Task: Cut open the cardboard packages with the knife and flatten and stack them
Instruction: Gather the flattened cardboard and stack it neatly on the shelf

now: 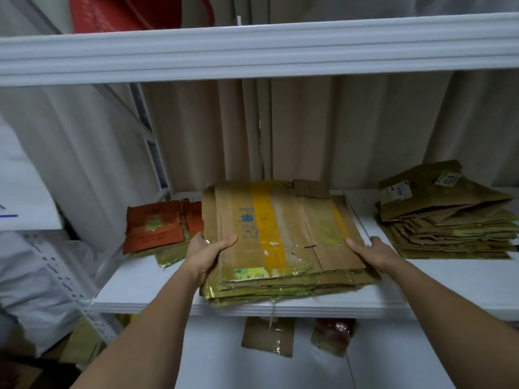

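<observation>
Nearest the camera, two bare forearms reach up from six o'clock toward a white shelf board. The left hand grips the left edge of a stack of flattened brown cardboard packages crossed by yellow tape, thumb lying on top and the other fingers tucked under the edge. The right hand holds the stack's right edge, thumb flat along the top sheet; its remaining fingers sit down the side, and how far they curl under cannot be told. The stack lies at the centre of the shelf, its near edge overhanging the front lip a little, with glossy clear tape peeling from the lower sheets. Below the lip, toward six o'clock, two small brown cardboard scraps with shiny tape show against a white surface. At nine o'clock from the stack lies a flattened orange-red cardboard piece, touching or slipping under the stack's left side. At three o'clock, apart from the stack, sits a second pile of flattened brown cardboard with white shipping labels. Behind everything, at twelve o'clock, tall brown cardboard sheets stand upright against the back, and a white upper shelf beam crosses above, with something red resting on it, blurred.
</observation>
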